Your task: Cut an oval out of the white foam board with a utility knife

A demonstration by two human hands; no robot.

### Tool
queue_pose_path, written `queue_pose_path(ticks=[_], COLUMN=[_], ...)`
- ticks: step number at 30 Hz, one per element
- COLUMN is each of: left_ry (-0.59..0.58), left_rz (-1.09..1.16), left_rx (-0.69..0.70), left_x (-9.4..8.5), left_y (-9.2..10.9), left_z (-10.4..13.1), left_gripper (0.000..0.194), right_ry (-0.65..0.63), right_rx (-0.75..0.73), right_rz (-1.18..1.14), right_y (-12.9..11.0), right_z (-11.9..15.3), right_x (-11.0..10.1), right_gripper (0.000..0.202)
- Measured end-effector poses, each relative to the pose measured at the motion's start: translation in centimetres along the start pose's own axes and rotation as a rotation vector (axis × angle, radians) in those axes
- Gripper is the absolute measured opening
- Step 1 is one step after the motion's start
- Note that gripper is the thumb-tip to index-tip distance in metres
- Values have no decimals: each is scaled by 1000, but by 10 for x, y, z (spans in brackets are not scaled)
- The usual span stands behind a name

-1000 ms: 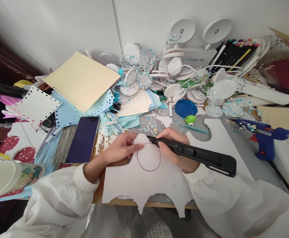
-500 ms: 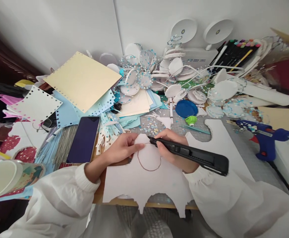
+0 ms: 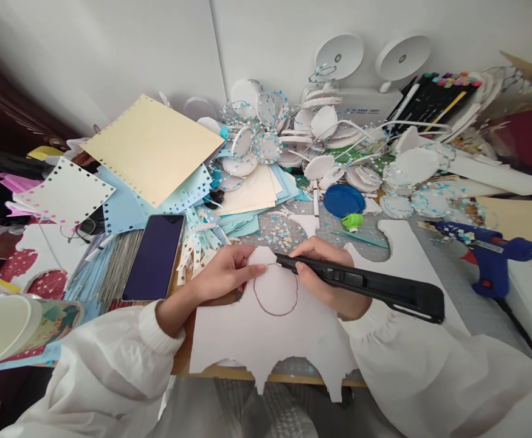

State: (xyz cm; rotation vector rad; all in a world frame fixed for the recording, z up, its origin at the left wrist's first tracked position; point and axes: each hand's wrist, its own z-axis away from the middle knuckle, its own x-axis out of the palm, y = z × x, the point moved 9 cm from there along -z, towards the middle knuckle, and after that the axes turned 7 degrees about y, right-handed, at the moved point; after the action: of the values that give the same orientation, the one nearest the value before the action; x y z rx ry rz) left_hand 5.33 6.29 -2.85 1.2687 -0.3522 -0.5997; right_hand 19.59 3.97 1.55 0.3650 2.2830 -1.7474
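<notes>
A white foam board (image 3: 266, 337) with scalloped cut-outs lies before me, a circle outline (image 3: 275, 315) drawn near its top. My left hand (image 3: 227, 272) pinches the board's upper left edge, thumb on the face beside the outline, the other fingers curled behind. In my right hand (image 3: 323, 271) is a black utility knife (image 3: 361, 280), its tip at the top of the circle and its handle pointing right. The blade itself is too small to make out.
A phone (image 3: 154, 257) lies left of the board, with a paper cup (image 3: 24, 322) farther left. On the right sits a blue glue gun (image 3: 489, 252). White discs (image 3: 324, 121), a blue lid (image 3: 344, 201) and a cream card (image 3: 154, 152) crowd the back.
My right hand and the utility knife have shifted slightly right, and the handle's end has swung farther right. My left hand and the board are nearly still.
</notes>
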Motion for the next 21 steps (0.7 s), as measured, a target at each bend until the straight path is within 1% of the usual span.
queue_pose_path(ticks=[5,9,15,18,21], left_ry=[8,16,8,-19,-57], left_rz=[4,-12,-1,81,173], left_rx=[0,9,1,-26,-47], left_x=[0,-1,-2,-1,0], left_y=[0,0,-2,-3,-4], left_z=[0,0,-1,-2,-1], left_gripper=[31,32,31,29,27], right_ry=[-1,-27,-5,37,142], right_rx=[-31,-55,-34,-2,48], right_rz=[44,111,47,6,-122], right_y=[0,-2,0,3,9], right_z=[2,2,3,2,-1], right_x=[1,5,2,-6,-19], right_gripper=[8,9,10,8,7])
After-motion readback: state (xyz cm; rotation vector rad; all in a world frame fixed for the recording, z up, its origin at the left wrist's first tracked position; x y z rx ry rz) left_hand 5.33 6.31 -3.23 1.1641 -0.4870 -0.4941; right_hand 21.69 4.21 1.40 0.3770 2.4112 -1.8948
